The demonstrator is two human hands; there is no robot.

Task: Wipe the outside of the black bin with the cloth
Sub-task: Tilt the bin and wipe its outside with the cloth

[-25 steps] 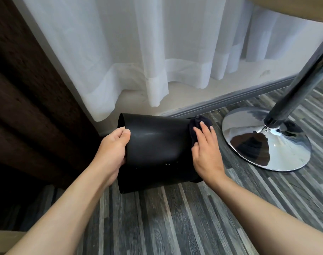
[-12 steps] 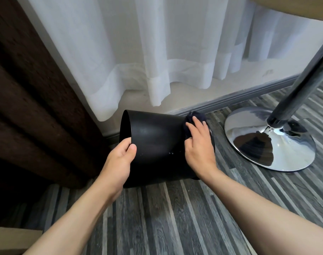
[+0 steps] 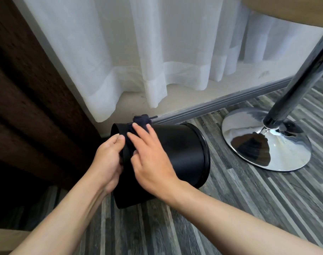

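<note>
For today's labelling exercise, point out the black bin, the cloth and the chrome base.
black bin [image 3: 179,150]: head view, side wall.
cloth [image 3: 141,120]: head view, bunched top.
chrome base [image 3: 249,144]: head view, domed surface.

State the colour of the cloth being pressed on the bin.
The cloth is dark navy, nearly matching the black bin; head view.

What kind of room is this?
Probably a home or hotel room, beside a window: a sheer white curtain hangs at the back, the floor is grey wood-look planks, and a chrome pedestal base stands near the black bin.
</note>
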